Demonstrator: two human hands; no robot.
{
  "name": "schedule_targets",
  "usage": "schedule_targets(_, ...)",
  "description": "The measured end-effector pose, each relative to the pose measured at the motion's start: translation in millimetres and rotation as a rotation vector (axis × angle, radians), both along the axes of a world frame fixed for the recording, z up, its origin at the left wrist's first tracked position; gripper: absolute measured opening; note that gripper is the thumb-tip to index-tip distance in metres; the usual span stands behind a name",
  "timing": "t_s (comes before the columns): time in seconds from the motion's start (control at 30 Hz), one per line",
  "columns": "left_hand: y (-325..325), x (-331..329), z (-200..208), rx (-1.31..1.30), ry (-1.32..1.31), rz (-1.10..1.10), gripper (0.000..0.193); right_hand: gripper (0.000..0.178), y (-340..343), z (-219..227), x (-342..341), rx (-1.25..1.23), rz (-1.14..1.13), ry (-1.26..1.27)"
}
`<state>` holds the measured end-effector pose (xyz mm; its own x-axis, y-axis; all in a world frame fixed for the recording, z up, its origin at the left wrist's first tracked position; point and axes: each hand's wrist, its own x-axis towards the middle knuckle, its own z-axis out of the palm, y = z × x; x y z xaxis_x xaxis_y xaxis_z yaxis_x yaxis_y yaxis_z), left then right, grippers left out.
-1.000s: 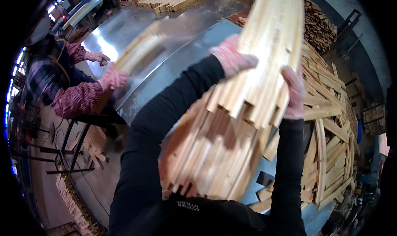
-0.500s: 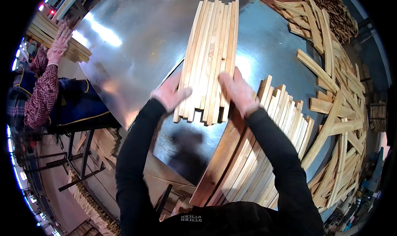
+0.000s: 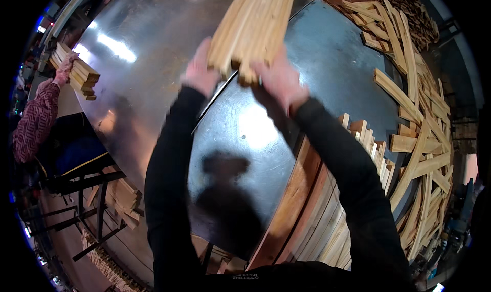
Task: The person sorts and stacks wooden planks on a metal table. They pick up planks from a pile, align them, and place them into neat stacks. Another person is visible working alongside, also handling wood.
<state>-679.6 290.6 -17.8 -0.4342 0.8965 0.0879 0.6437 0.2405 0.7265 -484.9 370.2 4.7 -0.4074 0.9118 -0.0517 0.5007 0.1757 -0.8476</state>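
Note:
A bundle of light wooden strips (image 3: 253, 28) is squeezed between my two hands above the metal table. My left hand (image 3: 200, 71) presses against its left side near the close end. On the opposite side my right hand (image 3: 280, 81) grips it, with fingers curled at the end. Both hands are somewhat blurred. The far end of the bundle runs past the top edge of the view. Below my right forearm lies a row of similar strips (image 3: 327, 230), beside a thick reddish-brown wooden beam (image 3: 286, 205).
The shiny metal table (image 3: 153, 87) has a seam (image 3: 217, 97) across it. A heap of loose wood offcuts (image 3: 424, 154) covers its right side. At the left, a co-worker's gloved hand (image 3: 64, 69) holds several boards (image 3: 82, 80). A black metal frame (image 3: 99, 210) stands lower left.
My hands and the bundle have moved forward, away from my body, and its near end has come off the spot beside the row. The co-worker's hand and boards have shifted too.

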Motion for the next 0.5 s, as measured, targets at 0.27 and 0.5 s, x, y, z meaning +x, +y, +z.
schedule_targets(0.27,35.0,-34.0,-38.2,0.207,-0.616,-0.081,0.080,0.066,-16.4,36.3,83.1,0.306,0.330,-0.172)
schedule_targets(0.5,-194.8,169.4,20.1,-0.296,0.180,-0.501,0.082,0.064,-205.9,24.2,390.3,0.199,-0.456,-0.530)
